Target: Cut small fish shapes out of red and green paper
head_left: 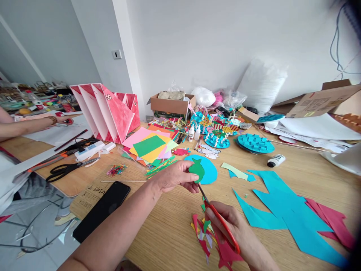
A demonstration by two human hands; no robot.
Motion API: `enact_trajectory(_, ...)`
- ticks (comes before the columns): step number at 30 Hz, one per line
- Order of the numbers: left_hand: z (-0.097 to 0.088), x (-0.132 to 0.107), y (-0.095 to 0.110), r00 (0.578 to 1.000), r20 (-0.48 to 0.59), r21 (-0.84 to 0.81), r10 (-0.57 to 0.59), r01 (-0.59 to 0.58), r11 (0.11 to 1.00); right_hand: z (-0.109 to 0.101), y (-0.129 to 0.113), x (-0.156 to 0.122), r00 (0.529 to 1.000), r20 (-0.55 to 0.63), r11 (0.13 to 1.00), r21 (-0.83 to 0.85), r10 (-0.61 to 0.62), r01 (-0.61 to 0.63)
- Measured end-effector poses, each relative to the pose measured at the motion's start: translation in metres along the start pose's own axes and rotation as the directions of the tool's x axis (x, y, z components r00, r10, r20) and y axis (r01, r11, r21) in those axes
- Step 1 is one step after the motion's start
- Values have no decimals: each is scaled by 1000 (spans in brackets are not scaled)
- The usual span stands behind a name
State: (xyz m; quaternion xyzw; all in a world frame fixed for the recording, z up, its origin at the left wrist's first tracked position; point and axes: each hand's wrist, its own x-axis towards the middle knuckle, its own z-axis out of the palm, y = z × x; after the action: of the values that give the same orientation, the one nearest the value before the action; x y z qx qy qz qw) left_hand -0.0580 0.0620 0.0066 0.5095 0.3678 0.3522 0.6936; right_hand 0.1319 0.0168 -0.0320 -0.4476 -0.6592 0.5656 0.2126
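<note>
My left hand (180, 177) pinches a green paper fish cutout (196, 170) between thumb and fingers, above the table's middle. In my right hand (228, 222) are red-handled scissors (222, 226), their blades pointing up at the lower edge of the green paper. Behind the cutout lies a blue paper circle (210, 171), partly covered by it. Red, green and purple paper scraps (203, 241) are heaped on the table under the scissors. A red paper fish (181, 151) and white fish cutouts (209, 151) lie just beyond.
Coloured paper sheets (149, 146) and a pink file holder (107, 113) stand left of centre. A black phone (101, 210) lies by my left forearm. Blue paper offcuts (282, 203) spread at right, near a glue bottle (276, 160). Another person's hand (63, 119) is at far left.
</note>
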Motion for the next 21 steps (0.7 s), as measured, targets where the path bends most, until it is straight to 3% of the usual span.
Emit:
enact_trajectory(18, -5, 1, -1, 996, 63, -1, -55, 55, 998, -1, -2, -3, 1000, -6, 999, -39, -3, 3)
enact_trajectory(21, -6, 2, -2, 1000, 6, -18, -13, 13, 1000, -2, 1, -2, 1000, 2, 1000, -28, -13, 13)
